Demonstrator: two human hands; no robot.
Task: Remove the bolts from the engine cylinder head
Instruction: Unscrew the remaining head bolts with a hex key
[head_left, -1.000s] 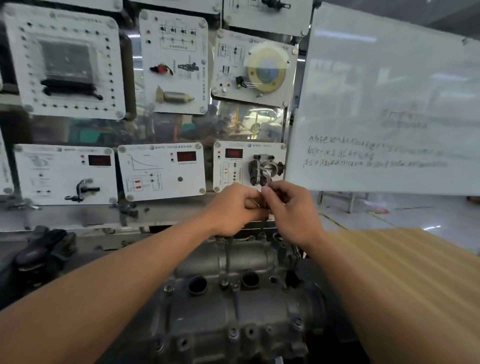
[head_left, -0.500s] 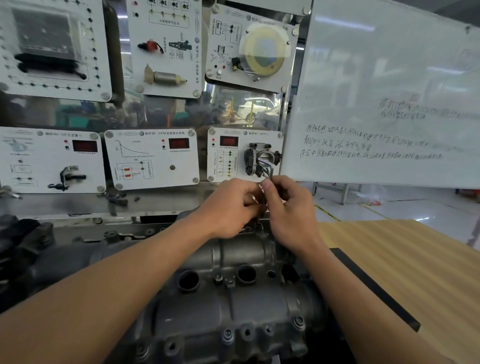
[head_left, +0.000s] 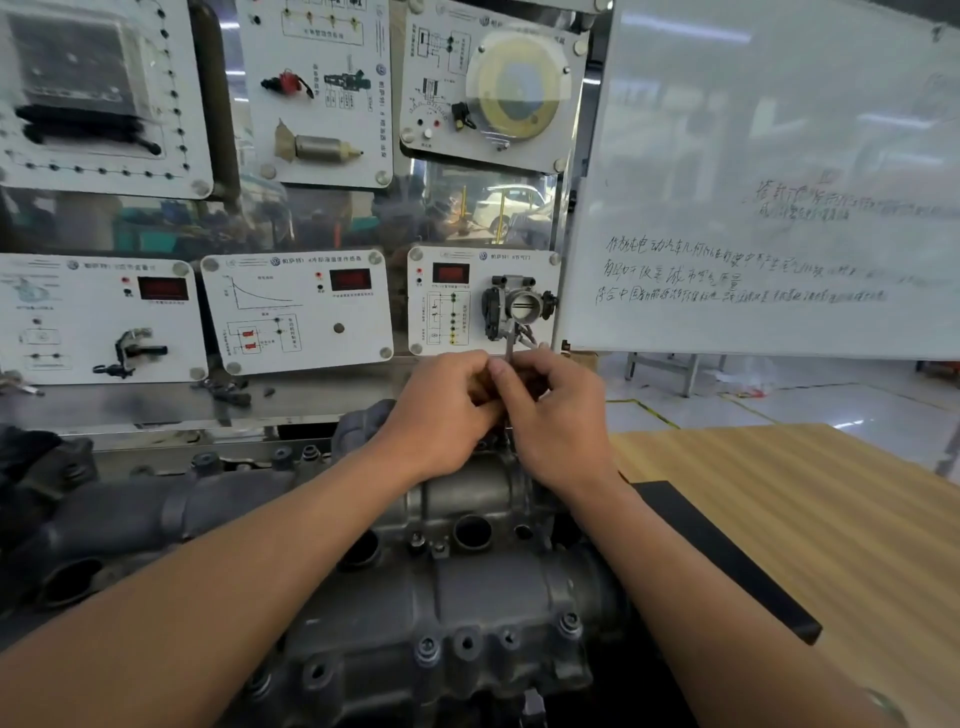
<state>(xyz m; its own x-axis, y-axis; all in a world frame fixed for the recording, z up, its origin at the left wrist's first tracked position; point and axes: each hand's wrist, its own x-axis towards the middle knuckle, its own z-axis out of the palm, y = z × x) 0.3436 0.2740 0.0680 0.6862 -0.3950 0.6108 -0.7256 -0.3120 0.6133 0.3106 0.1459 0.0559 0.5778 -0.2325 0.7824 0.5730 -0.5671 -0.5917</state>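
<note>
Item: engine cylinder head (head_left: 467, 597), grey cast metal, lying directly before us beside the wooden table (head_left: 831, 519). Bolts (head_left: 428, 647) sit along its near edge. Our right hand (head_left: 558, 415) pinches a slim metal tool (head_left: 510, 340), upright over the head's far end. Our left hand (head_left: 444, 410), fingers curled, touches the right; we cannot tell what it grips. Behind: whiteboard (head_left: 753, 156), mounted throttle body (head_left: 519, 306).

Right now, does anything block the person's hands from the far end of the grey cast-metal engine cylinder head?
Nothing visible does. The left hand and right hand meet just above the far end of the grey cast-metal cylinder head, the right pinching a thin metal tool that sticks up. Any bolt beneath them is hidden.
</note>
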